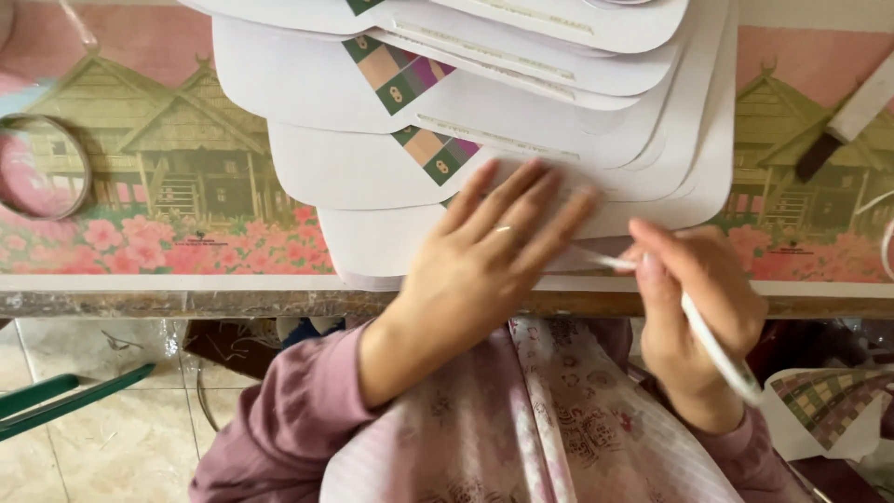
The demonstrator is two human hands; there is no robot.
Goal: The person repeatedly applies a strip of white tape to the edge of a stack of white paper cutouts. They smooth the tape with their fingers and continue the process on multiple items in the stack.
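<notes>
A fanned stack of white rounded card sheets with small coloured check patches lies on the table. My left hand rests flat on the nearest sheets, fingers spread, a ring on one finger. My right hand is closed around a thin white stick-like tool, whose tip points at the sheet edge beside my left fingers.
The table has a printed cloth of houses and pink flowers. A clear tape roll lies at far left, a knife at far right. Another checked card sits on my lap side; green bars lie below left.
</notes>
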